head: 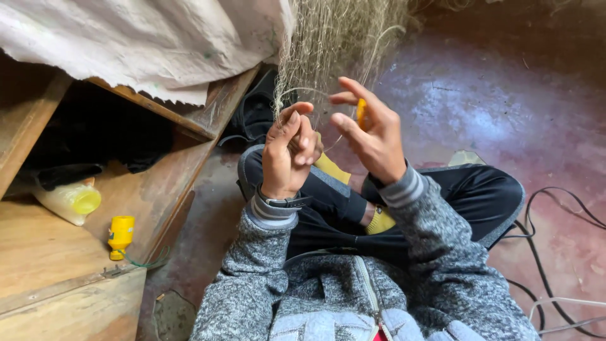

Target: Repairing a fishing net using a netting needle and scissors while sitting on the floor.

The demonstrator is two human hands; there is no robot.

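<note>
A fine, pale fishing net (pixel 341 38) hangs down in front of me. My left hand (pixel 287 155) pinches strands of the net between thumb and fingers; a dark watch sits on that wrist. My right hand (pixel 372 136) is raised beside it, holding a small yellow netting needle (pixel 361 113) between thumb and fingers, with the forefinger stretched out toward the mesh. Both hands are close together, about level with each other. I sit cross-legged in a grey fleece jacket and dark trousers.
A wooden shelf unit (pixel 57 252) stands at the left, draped with a white cloth (pixel 145 38). On it lie a pale plastic bottle with a yellow cap (pixel 69 201) and a yellow spool (pixel 120 235). Black cables (pixel 549 208) trail over the reddish floor at right.
</note>
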